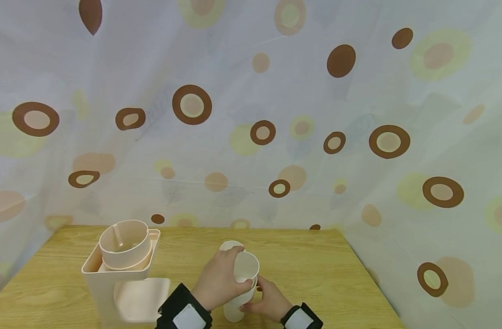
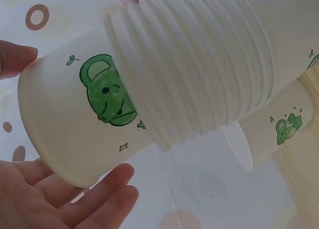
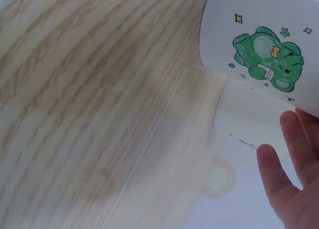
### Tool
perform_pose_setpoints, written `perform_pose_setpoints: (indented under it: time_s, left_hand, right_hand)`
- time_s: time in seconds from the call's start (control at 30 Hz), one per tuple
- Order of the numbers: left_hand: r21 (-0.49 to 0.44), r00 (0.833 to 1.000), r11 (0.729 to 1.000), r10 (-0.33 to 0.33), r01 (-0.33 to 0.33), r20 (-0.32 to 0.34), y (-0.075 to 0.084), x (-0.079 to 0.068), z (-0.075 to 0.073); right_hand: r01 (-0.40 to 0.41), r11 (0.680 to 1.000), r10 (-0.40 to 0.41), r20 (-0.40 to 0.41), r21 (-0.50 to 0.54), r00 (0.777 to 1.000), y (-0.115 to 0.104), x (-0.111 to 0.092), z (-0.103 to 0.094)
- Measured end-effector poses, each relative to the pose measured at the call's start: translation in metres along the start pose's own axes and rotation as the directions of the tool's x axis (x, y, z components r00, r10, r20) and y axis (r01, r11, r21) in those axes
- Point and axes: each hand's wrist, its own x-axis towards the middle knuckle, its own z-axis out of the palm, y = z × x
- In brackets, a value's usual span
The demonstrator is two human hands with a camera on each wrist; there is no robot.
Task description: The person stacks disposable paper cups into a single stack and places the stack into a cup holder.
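Observation:
A stack of white paper cups (image 1: 242, 299) stands tilted between my hands, its several rims (image 2: 194, 64) packed close together. My left hand (image 1: 219, 281) holds the top paper cup (image 2: 75, 104) near its rim, thumb and fingers on opposite sides. That cup sticks partway out of the stack and bears a green cartoon animal. Lower down, my right hand (image 1: 273, 301) grips the stack's side; a green bear (image 3: 269, 59) is printed there in the right wrist view. Behind the stack is a single paper cup (image 1: 230, 245), partly hidden in the head view.
To the left on the wooden table (image 1: 308, 260) stands a cream box (image 1: 107, 292) with a round cream container (image 1: 127, 258) set in its top. A pale square panel (image 1: 144, 297) sits at its right side. Patterned cloth (image 1: 234, 155) hangs behind and beside the table.

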Motion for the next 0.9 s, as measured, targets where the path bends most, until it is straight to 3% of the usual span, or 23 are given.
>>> perform_pose_setpoints:
  time_s: [0.4,0.9]
  left_hand:
    - [-0.089,0.999,0.996,-0.007,0.011,0.044,-0.005,0.000,0.004]
    - [-0.046,0.997,0.999,0.000,0.004,0.083,-0.012,-0.003,0.015]
  right_hand:
    - [-0.007,1.000,0.007,0.002,0.016,1.000,-0.002,-0.001,-0.001]
    - [-0.013,1.000,0.012,-0.004,-0.019,1.000,-0.002,-0.001,-0.002]
